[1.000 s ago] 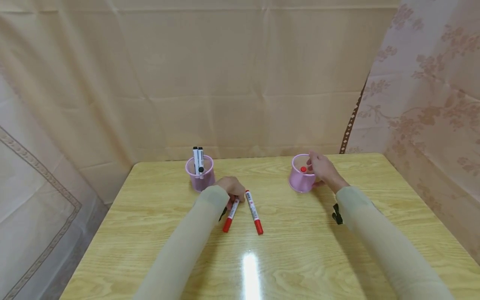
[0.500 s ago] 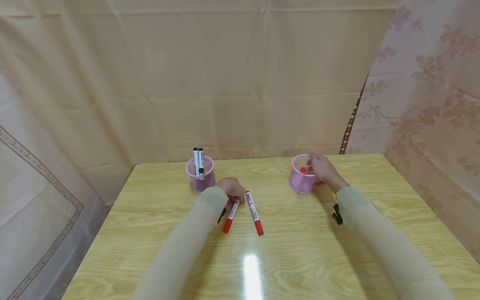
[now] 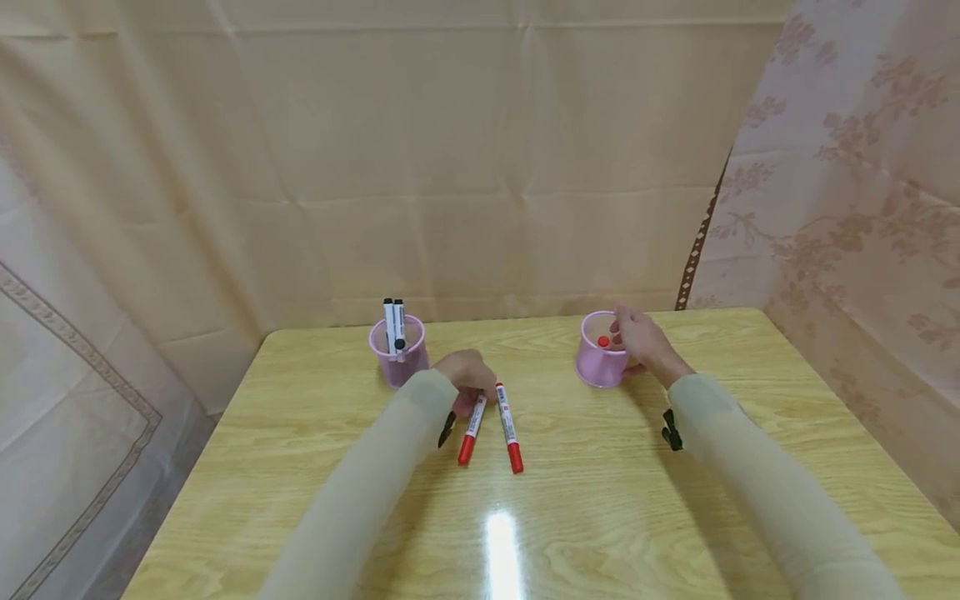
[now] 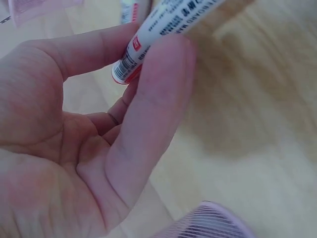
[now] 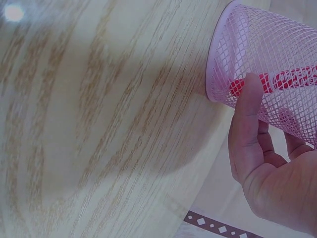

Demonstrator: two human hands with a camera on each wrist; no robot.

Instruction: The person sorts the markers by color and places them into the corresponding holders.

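Observation:
My left hand (image 3: pixel 467 373) pinches the end of a white marker with a red cap (image 3: pixel 472 435) between thumb and fingers; in the left wrist view the printed barrel (image 4: pixel 171 22) slants up to the right. Just right of it, a second red-capped marker (image 3: pixel 507 427) lies on the table. My right hand (image 3: pixel 645 342) holds the side of a pink mesh pen cup (image 3: pixel 600 368), its thumb (image 5: pixel 249 99) against the mesh in the right wrist view. Inside that cup a red marker (image 5: pixel 294 78) shows through the mesh.
Another pink mesh pen cup (image 3: pixel 402 368) stands left of my left hand with several black-capped markers (image 3: pixel 394 325) in it. Behind the wooden table (image 3: pixel 585 517) hangs a beige curtain (image 3: pixel 480 167). Patterned cloth (image 3: pixel 862 208) hangs at the right.
My left hand has shifted slightly right, and the red-capped end of its marker has swung nearer the second marker. My right hand stays on its cup. The head view has moved a little.

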